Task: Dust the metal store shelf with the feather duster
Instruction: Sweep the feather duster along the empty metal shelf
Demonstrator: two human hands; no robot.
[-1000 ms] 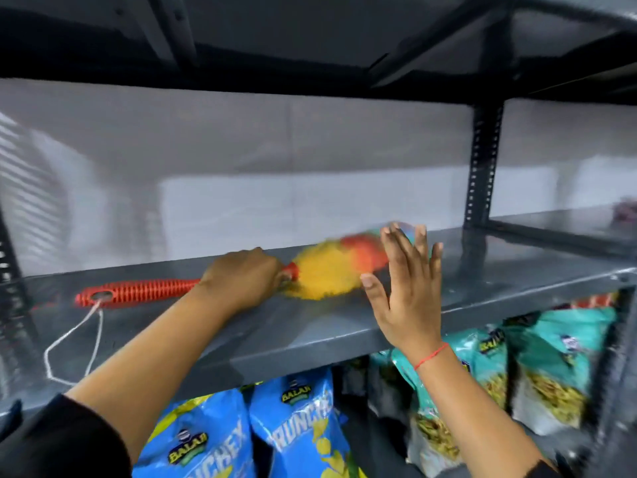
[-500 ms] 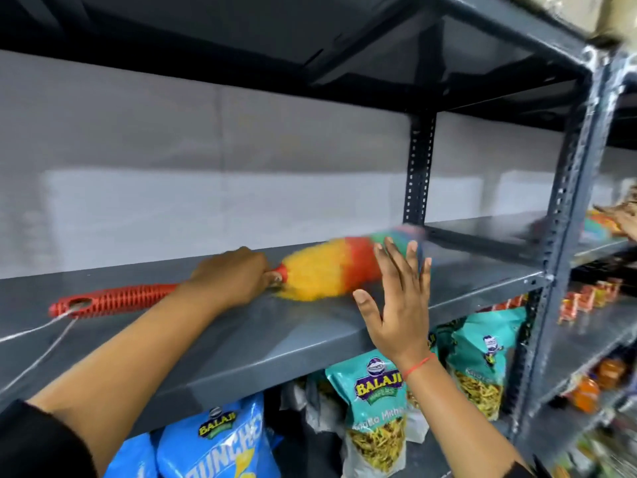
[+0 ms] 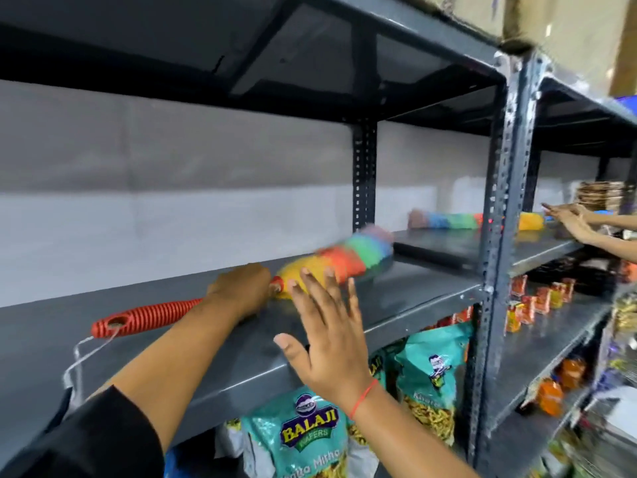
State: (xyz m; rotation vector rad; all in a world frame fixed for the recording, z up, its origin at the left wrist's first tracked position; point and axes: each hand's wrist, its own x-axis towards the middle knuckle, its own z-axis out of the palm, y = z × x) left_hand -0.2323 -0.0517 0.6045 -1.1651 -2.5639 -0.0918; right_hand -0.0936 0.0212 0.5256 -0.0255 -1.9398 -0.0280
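The grey metal shelf [image 3: 406, 298] runs across the view at chest height. On it lies a feather duster with a red ribbed handle [image 3: 144, 317] and a blurred head [image 3: 348, 258] of yellow, orange, green and blue. My left hand [image 3: 241, 288] is shut on the handle near the head. My right hand [image 3: 327, 336] hovers in front of the shelf edge, palm forward with fingers spread, holding nothing. A white cord loop [image 3: 81, 357] hangs from the handle's end.
A perforated upright post [image 3: 499, 215] bounds the shelf on the right. Beyond it another person's hands [image 3: 568, 219] work a second multicoloured duster [image 3: 458, 220]. Teal snack bags [image 3: 306, 439] hang on the level below, with small red packets [image 3: 537, 300] to the right.
The duster head has swept rightward along the shelf, showing its green and blue end. My right hand has dropped lower before the shelf edge. The view has turned right, revealing the neighbouring bay.
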